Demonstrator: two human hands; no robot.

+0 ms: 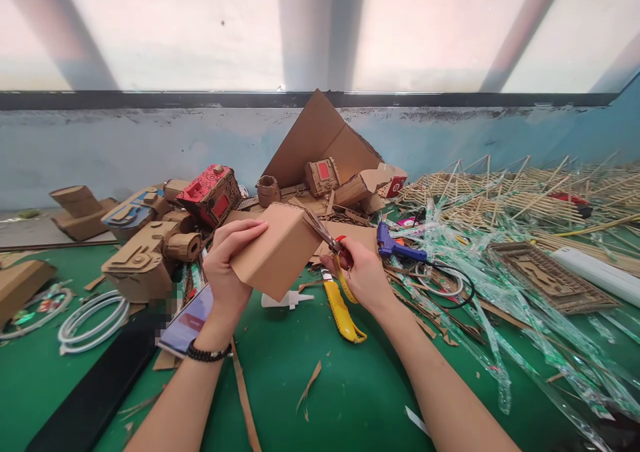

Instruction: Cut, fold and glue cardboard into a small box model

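My left hand (231, 265) grips a folded piece of brown cardboard (278, 252) and holds it up over the green table (320, 385). A black bead bracelet sits on that wrist. My right hand (361, 273) is closed on scissors (331, 244) with red and yellow handles. Their blades touch the upper right edge of the cardboard. Both hands are in the middle of the view.
A yellow utility knife (342, 312) and a white cardboard scrap (286, 299) lie under the hands. A blue glue gun (395, 245) with black cord lies to the right, beside bamboo sticks (505, 192) and plastic wrappers (500, 305). Cardboard models (210, 195) pile up behind. A phone (187, 322) and white cable (87, 315) lie left.
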